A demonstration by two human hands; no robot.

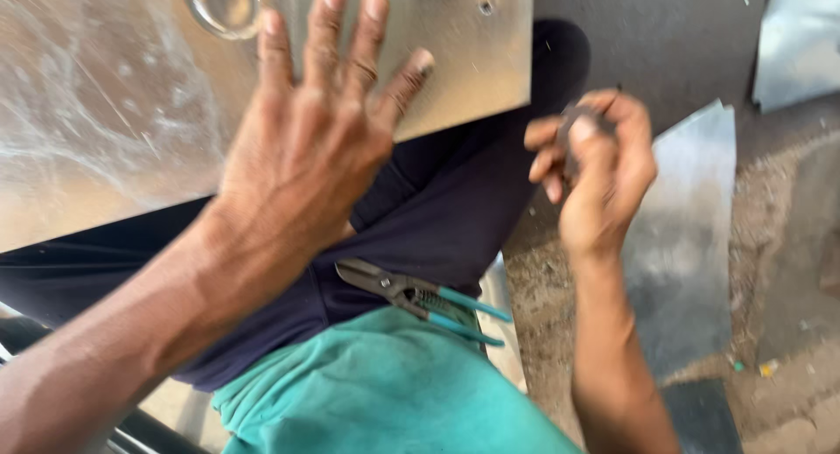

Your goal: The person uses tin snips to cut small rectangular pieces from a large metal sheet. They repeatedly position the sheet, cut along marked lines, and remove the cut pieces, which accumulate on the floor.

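Observation:
A shiny metal sheet point(114, 95) with a round cut-out and a small hole lies across my lap, over dark trousers. My left hand point(306, 148) rests flat on its lower right part, fingers spread. My right hand point(595, 174) hovers to the right of the sheet, fingers closed around a small dark object point(577, 126) that is too blurred to identify. Tin snips point(420, 301) with teal handles lie on my lap between the two arms, touched by neither hand.
A narrow offcut of sheet metal point(687, 244) lies on the dusty ground at the right. Another piece of sheet point(801, 43) sits at the top right corner. A dark metal piece point(700, 415) lies near the bottom right.

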